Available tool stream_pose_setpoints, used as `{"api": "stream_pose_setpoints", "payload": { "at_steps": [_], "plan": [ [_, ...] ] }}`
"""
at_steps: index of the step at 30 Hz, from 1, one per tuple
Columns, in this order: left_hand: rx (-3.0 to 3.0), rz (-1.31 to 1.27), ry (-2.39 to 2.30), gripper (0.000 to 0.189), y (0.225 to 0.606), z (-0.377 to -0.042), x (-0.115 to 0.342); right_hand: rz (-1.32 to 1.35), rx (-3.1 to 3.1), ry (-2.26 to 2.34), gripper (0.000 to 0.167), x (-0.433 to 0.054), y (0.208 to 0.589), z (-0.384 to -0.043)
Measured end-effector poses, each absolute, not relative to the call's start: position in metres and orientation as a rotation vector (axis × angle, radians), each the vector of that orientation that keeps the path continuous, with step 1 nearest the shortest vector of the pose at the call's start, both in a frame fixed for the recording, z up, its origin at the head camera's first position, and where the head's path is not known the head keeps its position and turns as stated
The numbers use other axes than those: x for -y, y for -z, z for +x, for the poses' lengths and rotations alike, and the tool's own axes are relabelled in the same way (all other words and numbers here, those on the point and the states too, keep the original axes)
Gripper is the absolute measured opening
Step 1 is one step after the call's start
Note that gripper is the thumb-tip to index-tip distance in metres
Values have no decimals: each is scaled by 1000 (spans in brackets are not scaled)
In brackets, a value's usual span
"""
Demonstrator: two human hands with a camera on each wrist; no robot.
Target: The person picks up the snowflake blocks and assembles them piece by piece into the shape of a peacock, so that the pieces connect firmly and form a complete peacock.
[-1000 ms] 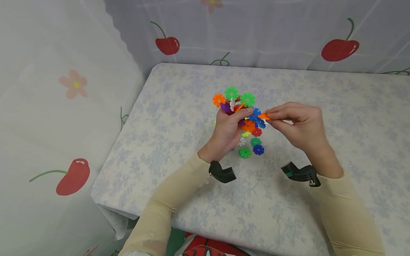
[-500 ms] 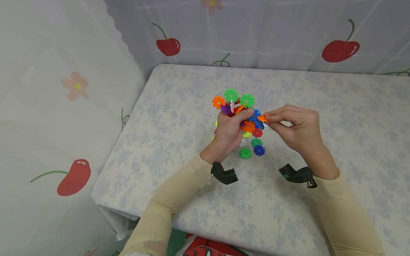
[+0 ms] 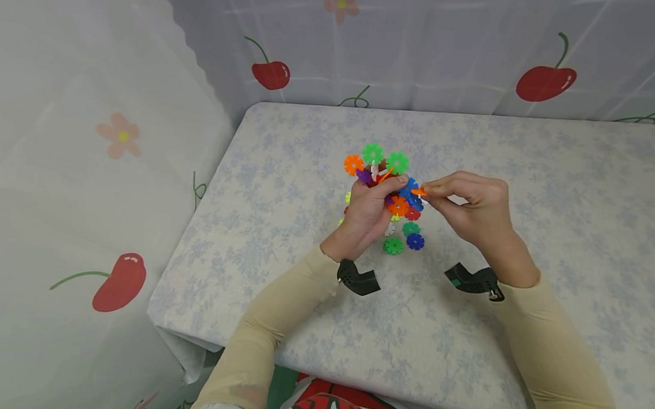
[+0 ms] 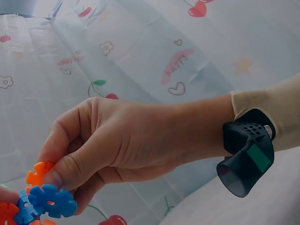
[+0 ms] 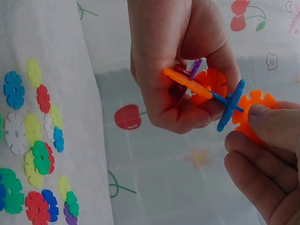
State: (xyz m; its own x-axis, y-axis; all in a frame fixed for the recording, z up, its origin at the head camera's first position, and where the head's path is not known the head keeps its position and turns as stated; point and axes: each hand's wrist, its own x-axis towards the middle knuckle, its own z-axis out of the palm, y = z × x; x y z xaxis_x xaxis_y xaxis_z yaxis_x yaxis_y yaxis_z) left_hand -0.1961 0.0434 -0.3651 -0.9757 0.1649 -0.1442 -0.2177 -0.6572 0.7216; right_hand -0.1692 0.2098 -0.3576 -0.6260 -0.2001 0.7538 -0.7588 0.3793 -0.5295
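My left hand grips a cluster of interlocked plastic snowflake discs, its thumb laid across them. Green discs and an orange one stick out beyond the fingers. On the cluster's right side sits a blue disc, which is joined to another orange disc in the right wrist view. Between thumb and fingers my right hand pinches an orange snowflake disc, its edge right at the blue disc's slot. The left palm hides the cluster's core.
Loose snowflake discs lie on the table under the left hand, among them a green one and a dark blue one. More discs, such as a red one, show in the right wrist view. A patterned cloth covers the table.
The right hand has shifted slightly left and down, and its orange disc has tilted against the blue one. The left hand keeps its grip on the cluster and has moved slightly right.
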Motion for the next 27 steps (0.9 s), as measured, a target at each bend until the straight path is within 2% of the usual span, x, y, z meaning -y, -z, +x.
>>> {"api": "stream_pose_setpoints", "payload": {
  "at_steps": [3,9,11,16,21,27],
  "plan": [
    [-1170,-123,-2684,29,365,-196,-44,825,2034,-1257,6,-210,360,-171],
    [-1147,-150,-2679,27,365,-198,-46,788,2050,-1314,4,-212,363,-176],
    [-1141,-147,-2663,24,366,-199,-46,767,2056,-1344,8,-213,363,-177],
    [-1119,-105,-2533,19,370,-203,-44,727,2016,-1445,30,-218,365,-180],
    [-1066,-98,-2484,26,374,-209,-40,688,2002,-1513,28,-222,365,-183],
    [-1051,-141,-2595,30,379,-217,-34,358,2249,-1456,18,-226,373,-192]
  ]
}}
